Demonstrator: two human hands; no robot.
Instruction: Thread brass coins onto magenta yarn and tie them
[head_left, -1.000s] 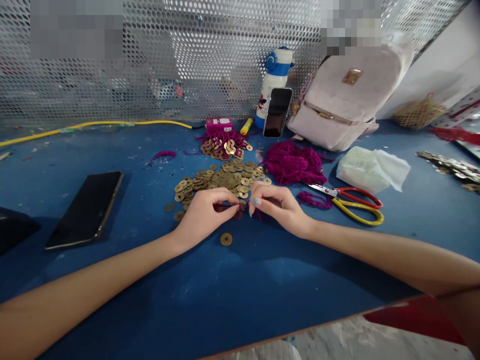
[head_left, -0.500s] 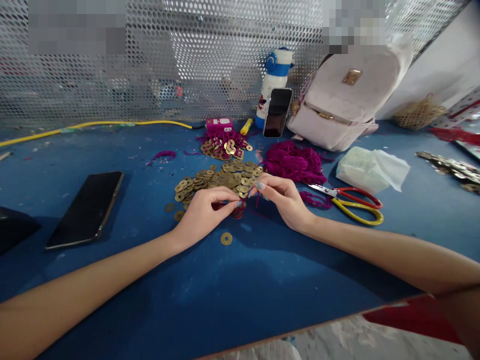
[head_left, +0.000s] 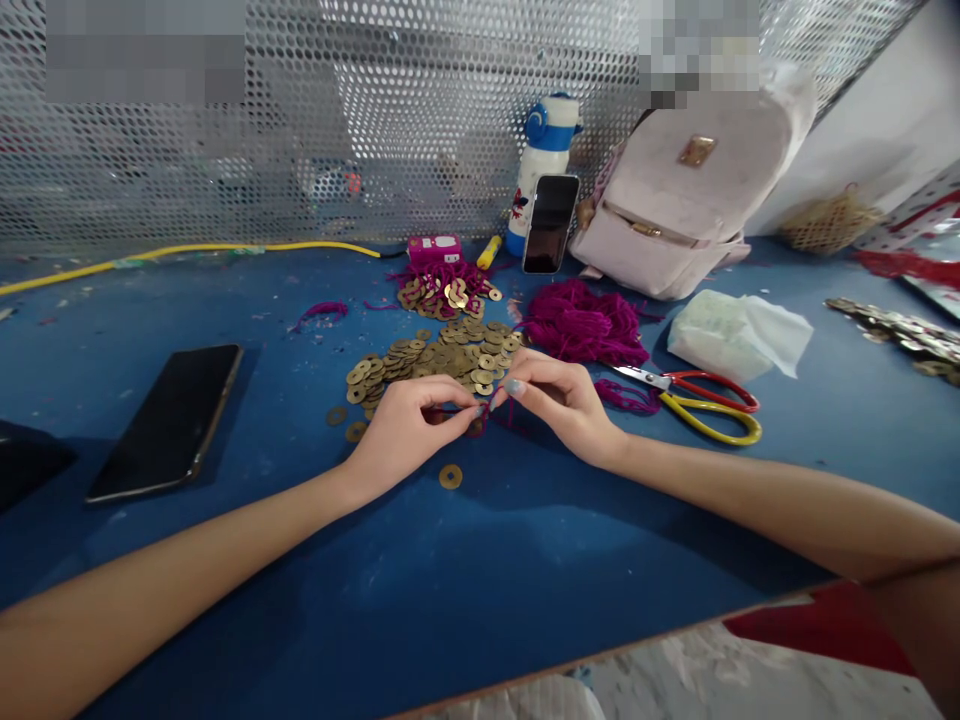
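Note:
My left hand [head_left: 420,425] and my right hand [head_left: 555,400] meet in front of a pile of brass coins [head_left: 442,357] with holes in their middles. Both pinch a thin purple cord [head_left: 487,410] between thumb and fingertips, and a loose bit of it hangs below my right fingers. A coin seems to hang at the cord, but my left fingers partly hide it. One single coin [head_left: 450,477] lies flat on the table nearer to me. Behind the pile sit coins tied with purple cord [head_left: 450,292]. A heap of purple cord [head_left: 585,322] is just beyond my right hand.
Scissors [head_left: 697,395] with red and yellow handles lie right of my right hand, beside a white packet [head_left: 739,332]. A phone [head_left: 169,420] lies at left. Another phone [head_left: 551,225] leans on a bottle [head_left: 544,140] near a pale backpack [head_left: 675,200]. A yellow cable [head_left: 225,247] runs along the back.
My right hand has come slightly left, so its fingertips are now closer to my left ones at the cord. The whole view has shifted a little.

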